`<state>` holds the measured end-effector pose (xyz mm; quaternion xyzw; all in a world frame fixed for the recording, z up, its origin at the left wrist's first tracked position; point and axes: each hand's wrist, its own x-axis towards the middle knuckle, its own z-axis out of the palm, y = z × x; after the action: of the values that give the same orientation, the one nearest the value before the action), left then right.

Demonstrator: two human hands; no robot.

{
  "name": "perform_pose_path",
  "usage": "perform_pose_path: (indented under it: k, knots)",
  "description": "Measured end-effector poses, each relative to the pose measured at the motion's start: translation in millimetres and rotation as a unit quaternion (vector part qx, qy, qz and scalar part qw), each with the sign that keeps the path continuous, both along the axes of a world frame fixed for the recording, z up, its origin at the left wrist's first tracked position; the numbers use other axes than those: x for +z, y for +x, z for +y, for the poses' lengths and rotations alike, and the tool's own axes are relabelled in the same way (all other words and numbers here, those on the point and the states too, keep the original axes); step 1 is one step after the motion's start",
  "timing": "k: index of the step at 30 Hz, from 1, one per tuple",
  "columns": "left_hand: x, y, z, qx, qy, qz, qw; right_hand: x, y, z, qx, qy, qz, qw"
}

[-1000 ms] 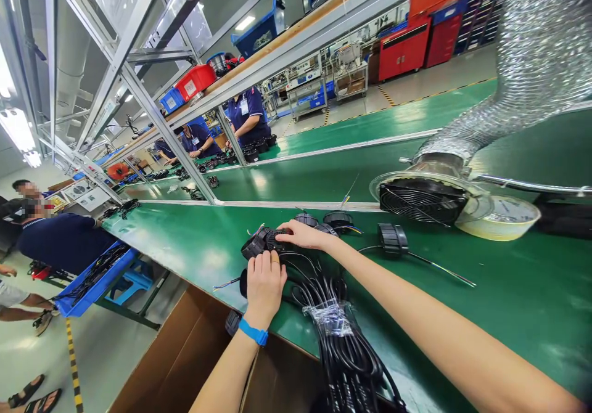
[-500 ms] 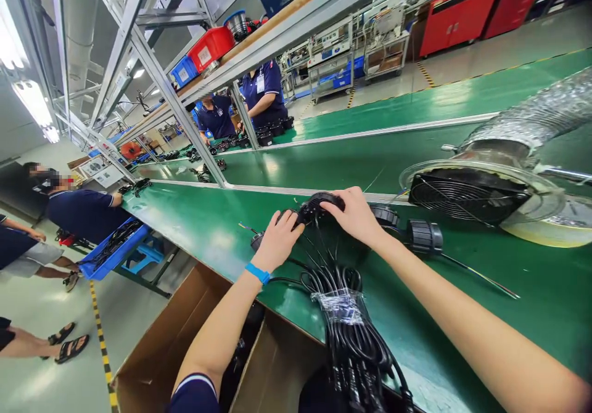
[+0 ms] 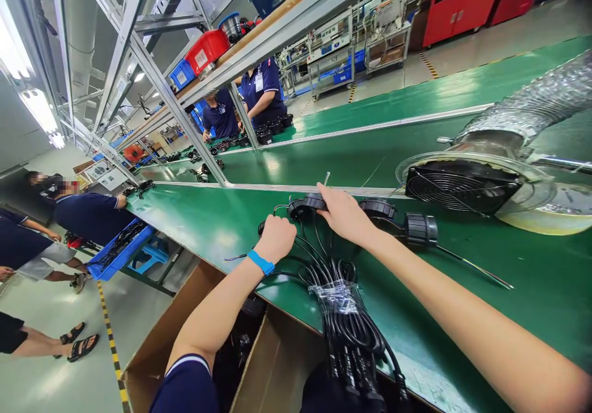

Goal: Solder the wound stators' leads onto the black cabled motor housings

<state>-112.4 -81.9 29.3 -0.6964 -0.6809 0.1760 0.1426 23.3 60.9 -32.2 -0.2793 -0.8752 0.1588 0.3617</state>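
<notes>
My left hand (image 3: 279, 240), with a blue wristband, is closed at a black round cable-end housing (image 3: 261, 228) that shows partly beyond its fingers; thin wires stick out near it. My right hand (image 3: 345, 214) grips another black ribbed cap (image 3: 316, 201) between thumb and fingers. Between the two hands lies a third black round housing (image 3: 297, 209), apart from my left hand. Black cables run from these parts to a cable bundle (image 3: 340, 299) wrapped in clear film, which hangs over the table's near edge.
More black caps (image 3: 420, 228) lie right of my right hand on the green table (image 3: 462, 271). A fan (image 3: 462, 188) with a silver duct (image 3: 518, 117) stands at the right. Below the edge is an open cardboard box (image 3: 166, 333). Co-workers (image 3: 263, 92) work farther along.
My left hand has drawn back from the middle housing to the one at the left, its fingers curling in. My right hand has shifted slightly left and stays on its cap.
</notes>
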Motion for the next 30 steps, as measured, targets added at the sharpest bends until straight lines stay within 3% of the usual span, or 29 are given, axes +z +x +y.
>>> perform_pose_path:
  k: [6,10,13,15,18,20,22,26,30]
  knots:
    - [24.3,4.8,9.1,-0.007,-0.026,-0.005,1.0,4.2,3.7,-11.0,0.039,0.001,-0.042,0.998]
    - [31.7,-19.7,-14.3,-0.019,0.021,-0.111,0.993,1.0,36.0,-41.1,0.066,0.015,-0.002,0.998]
    - [18.0,-30.9,-45.2,0.04,0.105,-0.176,0.978,-17.1,63.8,-79.2,0.096,0.021,0.014,0.995]
    - [0.5,-32.4,-58.0,0.091,0.115,-0.179,0.973,-31.9,75.9,-106.2,0.101,0.017,0.018,0.995]
    - [-22.7,-30.5,-59.3,0.13,0.117,-0.183,0.967,-46.6,82.8,-136.0,0.098,0.014,0.023,0.995]
    - [-26.4,-28.7,-54.7,0.135,0.127,-0.176,0.967,-50.0,83.5,-146.5,0.088,0.001,0.032,0.996]
    - [-18.1,-26.9,-52.3,0.121,0.146,-0.155,0.97,-50.7,84.1,-152.1,0.078,-0.022,0.045,0.996]
    - [20.7,-25.3,-48.9,0.031,0.204,-0.097,0.974,-49.9,86.0,-158.2,0.073,-0.067,0.084,0.992]
    - [51.8,-32.7,-24.3,-0.032,0.209,-0.013,0.977,-46.5,88.2,-157.6,0.076,-0.096,0.106,0.987]
